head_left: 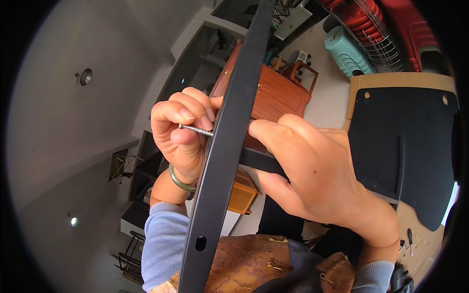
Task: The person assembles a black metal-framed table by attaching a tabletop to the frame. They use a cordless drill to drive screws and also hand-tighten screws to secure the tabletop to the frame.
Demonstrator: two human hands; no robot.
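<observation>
Screw (195, 129) pinched in curled left hand (181, 136) against black metal bar (222, 146), right hand (312, 171) closed around bar's crosspiece, open room left.

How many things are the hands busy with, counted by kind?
Hands: 2, the left hand and the right hand
Screws: 1, a silver screw
Black metal bars: 1, a black metal bar
Green bangles: 1, a green bangle
Total: 5

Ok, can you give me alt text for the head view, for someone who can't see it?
The left hand pinches a silver screw against the side of a long black metal bar that runs up the picture, while the right hand grips the bar from the other side. A green bangle circles the left wrist, and a black panel on cardboard lies to the right.
</observation>
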